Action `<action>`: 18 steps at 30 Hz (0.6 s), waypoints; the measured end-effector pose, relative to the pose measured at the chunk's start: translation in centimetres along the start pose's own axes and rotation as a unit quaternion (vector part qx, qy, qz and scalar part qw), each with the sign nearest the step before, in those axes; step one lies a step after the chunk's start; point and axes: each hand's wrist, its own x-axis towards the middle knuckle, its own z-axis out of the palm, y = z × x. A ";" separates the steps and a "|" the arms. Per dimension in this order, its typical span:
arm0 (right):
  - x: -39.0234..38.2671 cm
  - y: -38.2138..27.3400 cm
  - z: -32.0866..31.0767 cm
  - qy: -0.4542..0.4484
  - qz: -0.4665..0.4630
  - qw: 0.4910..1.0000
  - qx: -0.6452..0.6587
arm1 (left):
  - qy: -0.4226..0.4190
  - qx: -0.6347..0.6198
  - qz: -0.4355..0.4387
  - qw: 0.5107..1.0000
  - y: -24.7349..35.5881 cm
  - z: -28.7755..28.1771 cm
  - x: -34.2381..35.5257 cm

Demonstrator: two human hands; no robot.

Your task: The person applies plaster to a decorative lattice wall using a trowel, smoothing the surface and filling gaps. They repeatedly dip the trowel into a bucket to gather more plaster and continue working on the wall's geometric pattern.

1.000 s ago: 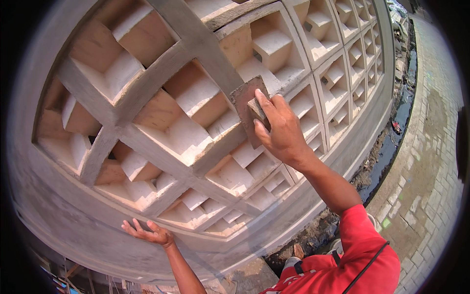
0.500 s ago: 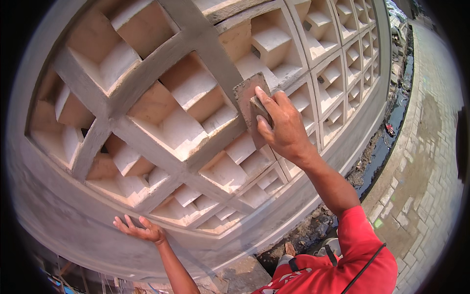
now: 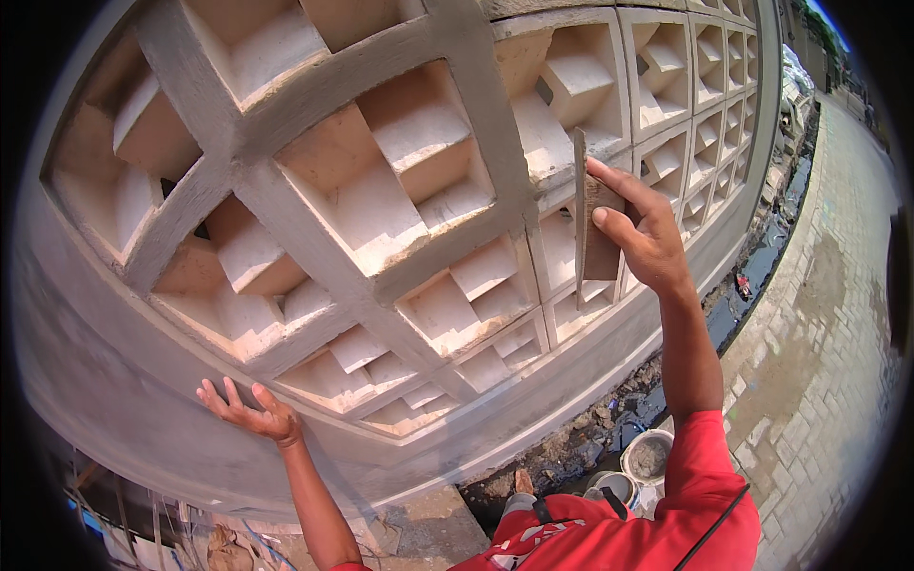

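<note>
A wall of pale ventilation blocks [image 3: 333, 181], joined by bands of grey mortar [image 3: 309, 228], fills the view before me. My right hand [image 3: 647, 228] grips a plastering float [image 3: 602, 238] by the block-like handle behind its flat plate. The float is turned edge-on to me, in front of the blocks right of the middle; whether it touches the wall I cannot tell. Low on the left, my left hand [image 3: 252, 411] is open, with fingers spread and palm up, against or close to the smooth grey band [image 3: 143, 357] under the blocks.
A ditch with dark water [image 3: 762, 257] runs along the wall's foot at the right, beside a paved path [image 3: 800, 400]. Two buckets [image 3: 647, 457] stand near my right side, one holding grey material. Rubble lines the ditch; a concrete slab [image 3: 433, 523] lies below.
The float has come away from the mortar band and moved right, turning from face-on to edge-on. My left hand stays low, spread by the wall. The view has shifted, and buckets now show more fully.
</note>
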 end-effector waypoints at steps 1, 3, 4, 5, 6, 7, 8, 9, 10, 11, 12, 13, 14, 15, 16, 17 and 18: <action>1.0 0.4 -0.7 -0.029 0.035 0.998 0.053 | -0.002 -0.004 -0.003 1.000 0.0 0.1 -0.2; 3.1 0.8 -2.6 -0.078 0.098 0.979 0.159 | 0.004 -0.012 -0.007 1.000 0.5 0.3 0.2; 4.1 0.9 -2.7 -0.092 0.106 0.977 0.160 | 0.002 -0.015 -0.008 1.000 0.5 0.3 0.1; 5.0 1.1 -2.8 -0.105 0.113 0.975 0.162 | 0.001 -0.019 -0.010 1.000 0.4 0.3 0.0; 5.7 1.1 -2.6 -0.118 0.121 0.972 0.165 | -0.001 -0.021 -0.009 1.000 0.3 0.1 0.0; 6.2 1.0 -2.1 -0.110 0.124 0.972 0.167 | -0.002 -0.018 -0.010 1.000 0.2 0.0 -0.1; 6.6 1.0 -1.8 -0.119 0.131 0.969 0.170 | -0.004 -0.016 -0.010 1.000 0.2 0.0 -0.1; 6.9 1.1 -1.5 -0.127 0.137 0.966 0.177 | -0.006 -0.013 -0.009 1.000 0.0 -0.2 -0.1; 6.9 1.3 -1.3 -0.136 0.144 0.963 0.183 | -0.004 -0.016 -0.008 1.000 -0.1 -0.2 -0.1; 6.7 1.5 -1.1 -0.148 0.161 0.955 0.200 | -0.002 -0.019 -0.008 1.000 -0.2 -0.1 -0.2; 6.5 1.8 -1.0 -0.159 0.177 0.947 0.215 | 0.001 -0.023 -0.007 1.000 -0.2 0.0 -0.2; 6.3 2.1 -0.9 -0.170 0.193 0.939 0.230 | 0.001 -0.018 -0.007 1.000 -0.1 0.1 -0.2; 6.0 2.4 -0.8 -0.167 0.202 0.937 0.231 | 0.002 -0.014 -0.007 1.000 0.1 0.1 -0.1; 5.6 2.7 -0.7 -0.164 0.210 0.935 0.232 | 0.002 -0.009 -0.005 1.000 0.1 0.1 0.0; 5.3 2.8 -0.6 -0.160 0.218 0.934 0.234 | 0.003 -0.014 -0.005 1.000 0.1 0.2 0.0; 5.1 2.8 -0.5 -0.149 0.219 0.931 0.250 | 0.005 -0.019 -0.005 1.000 0.0 0.3 -0.1; 5.2 2.6 -0.2 -0.150 0.214 0.931 0.256 | 0.005 -0.022 -0.005 1.000 -0.1 0.2 -0.1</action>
